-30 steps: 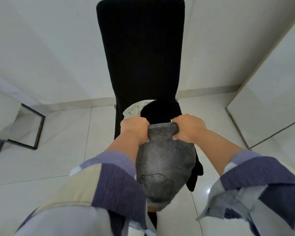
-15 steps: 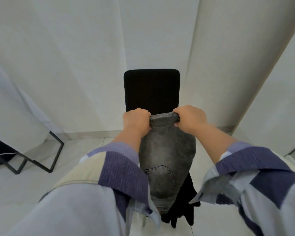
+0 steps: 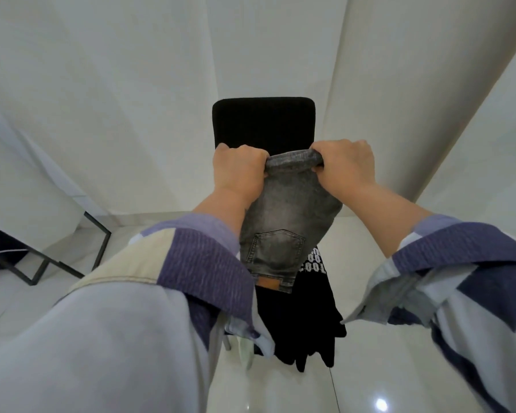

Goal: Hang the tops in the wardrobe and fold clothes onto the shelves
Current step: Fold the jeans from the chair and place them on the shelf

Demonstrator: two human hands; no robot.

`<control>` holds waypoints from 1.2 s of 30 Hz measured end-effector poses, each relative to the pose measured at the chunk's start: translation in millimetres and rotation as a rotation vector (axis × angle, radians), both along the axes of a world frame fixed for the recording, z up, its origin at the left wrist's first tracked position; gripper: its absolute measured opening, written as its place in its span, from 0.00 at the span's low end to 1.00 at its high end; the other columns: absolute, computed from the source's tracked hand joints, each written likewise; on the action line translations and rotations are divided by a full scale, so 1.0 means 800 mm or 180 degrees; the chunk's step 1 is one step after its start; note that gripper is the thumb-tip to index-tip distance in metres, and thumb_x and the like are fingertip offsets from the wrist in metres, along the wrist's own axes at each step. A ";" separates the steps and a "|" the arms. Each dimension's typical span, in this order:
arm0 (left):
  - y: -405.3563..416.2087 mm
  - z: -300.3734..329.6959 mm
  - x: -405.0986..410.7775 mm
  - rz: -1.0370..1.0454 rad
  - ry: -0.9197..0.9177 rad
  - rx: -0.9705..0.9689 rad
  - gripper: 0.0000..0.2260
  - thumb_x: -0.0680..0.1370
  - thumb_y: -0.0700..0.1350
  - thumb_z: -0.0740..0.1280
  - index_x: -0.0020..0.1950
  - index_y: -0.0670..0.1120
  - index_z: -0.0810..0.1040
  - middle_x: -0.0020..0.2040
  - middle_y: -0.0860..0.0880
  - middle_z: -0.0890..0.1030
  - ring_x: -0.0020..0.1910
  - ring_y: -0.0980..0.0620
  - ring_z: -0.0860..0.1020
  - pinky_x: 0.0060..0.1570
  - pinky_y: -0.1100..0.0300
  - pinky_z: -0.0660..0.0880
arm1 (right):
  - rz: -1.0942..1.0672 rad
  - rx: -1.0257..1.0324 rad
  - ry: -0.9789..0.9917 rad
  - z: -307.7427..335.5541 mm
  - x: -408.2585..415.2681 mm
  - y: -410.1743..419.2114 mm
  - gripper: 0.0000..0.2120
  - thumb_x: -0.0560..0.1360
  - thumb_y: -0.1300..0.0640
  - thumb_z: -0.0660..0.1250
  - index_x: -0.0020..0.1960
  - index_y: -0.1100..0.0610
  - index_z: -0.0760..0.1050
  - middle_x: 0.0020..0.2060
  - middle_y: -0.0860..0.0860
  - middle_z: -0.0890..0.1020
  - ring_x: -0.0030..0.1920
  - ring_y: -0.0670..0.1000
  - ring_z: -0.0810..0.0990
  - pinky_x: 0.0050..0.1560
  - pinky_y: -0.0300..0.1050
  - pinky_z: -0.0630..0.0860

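Fingers of the left hand (image 3: 239,171) and right hand (image 3: 344,166) are clenched on the upper fold of the grey washed denim jeans (image 3: 286,222), hanging doubled before the far black fabric chair (image 3: 264,122). Folding seems underway; next, halve them again.

Jeans (image 3: 286,222) hang between left hand (image 3: 239,171) and right hand (image 3: 344,168), in front of chair (image 3: 262,120). Top (image 3: 307,317) below jeans, on chair. Frame (image 3: 72,248) far left on floor (image 3: 385,368).

Black chair (image 3: 262,120), black metal frame (image 3: 72,254), glossy floor (image 3: 370,368).
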State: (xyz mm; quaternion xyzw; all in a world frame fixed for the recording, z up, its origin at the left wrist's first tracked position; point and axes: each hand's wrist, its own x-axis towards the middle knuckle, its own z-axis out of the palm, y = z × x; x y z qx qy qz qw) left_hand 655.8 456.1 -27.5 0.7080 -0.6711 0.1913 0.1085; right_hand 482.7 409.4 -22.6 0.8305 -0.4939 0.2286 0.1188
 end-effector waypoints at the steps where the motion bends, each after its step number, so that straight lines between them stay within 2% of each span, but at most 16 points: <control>1: 0.005 -0.001 -0.002 -0.0008 0.0004 0.0016 0.09 0.79 0.45 0.59 0.48 0.53 0.78 0.34 0.53 0.71 0.43 0.46 0.78 0.46 0.54 0.61 | 0.0012 0.0021 0.0037 -0.001 -0.002 0.005 0.08 0.76 0.60 0.61 0.48 0.52 0.78 0.41 0.53 0.82 0.44 0.59 0.78 0.45 0.46 0.59; 5: 0.021 0.013 -0.007 0.0009 0.0039 -0.0011 0.09 0.79 0.45 0.59 0.50 0.53 0.79 0.36 0.52 0.72 0.42 0.46 0.77 0.45 0.55 0.60 | 0.0059 0.0039 0.0043 0.015 -0.008 0.021 0.08 0.77 0.58 0.60 0.50 0.53 0.78 0.42 0.54 0.82 0.44 0.59 0.78 0.45 0.45 0.60; 11: 0.012 0.035 0.001 0.0097 0.0110 -0.0004 0.08 0.79 0.46 0.60 0.50 0.54 0.79 0.37 0.53 0.74 0.43 0.47 0.77 0.45 0.56 0.61 | 0.0012 0.0076 -0.0037 0.036 0.003 0.008 0.08 0.76 0.59 0.60 0.46 0.51 0.78 0.36 0.51 0.78 0.38 0.55 0.74 0.44 0.44 0.61; 17: -0.042 0.037 0.022 0.0087 0.0116 -0.0020 0.09 0.79 0.46 0.59 0.51 0.54 0.79 0.41 0.52 0.80 0.44 0.47 0.78 0.45 0.56 0.61 | -0.0033 0.0127 0.0040 0.035 0.025 -0.049 0.08 0.75 0.59 0.61 0.46 0.51 0.77 0.36 0.50 0.78 0.42 0.56 0.79 0.42 0.43 0.61; 26: -0.128 0.077 0.049 0.0009 0.0052 -0.0146 0.10 0.79 0.47 0.59 0.54 0.53 0.79 0.49 0.48 0.82 0.51 0.44 0.78 0.45 0.55 0.62 | -0.0186 -0.0069 0.0037 0.071 0.050 -0.131 0.09 0.74 0.58 0.62 0.51 0.51 0.77 0.47 0.55 0.82 0.50 0.60 0.79 0.45 0.47 0.64; 28: -0.126 0.078 0.049 -0.0001 0.0026 -0.0114 0.10 0.79 0.47 0.59 0.53 0.53 0.79 0.49 0.48 0.81 0.51 0.44 0.78 0.47 0.55 0.63 | -0.0201 -0.0095 0.0044 0.072 0.049 -0.131 0.09 0.74 0.58 0.62 0.51 0.51 0.77 0.47 0.55 0.82 0.50 0.60 0.79 0.45 0.47 0.64; 31: -0.109 0.068 0.043 -0.0028 0.0030 -0.0071 0.09 0.80 0.48 0.59 0.54 0.53 0.79 0.47 0.49 0.81 0.49 0.46 0.78 0.44 0.56 0.61 | -0.0180 -0.0070 0.0030 0.061 0.044 -0.114 0.08 0.74 0.60 0.62 0.49 0.52 0.77 0.44 0.54 0.82 0.47 0.60 0.79 0.44 0.45 0.61; 36: -0.049 0.016 0.026 -0.0078 0.0131 0.0196 0.08 0.79 0.50 0.62 0.54 0.54 0.79 0.42 0.51 0.81 0.45 0.48 0.78 0.43 0.57 0.61 | -0.0143 0.0226 0.0072 0.015 0.025 -0.051 0.09 0.73 0.63 0.61 0.46 0.51 0.76 0.38 0.51 0.79 0.43 0.58 0.78 0.43 0.44 0.60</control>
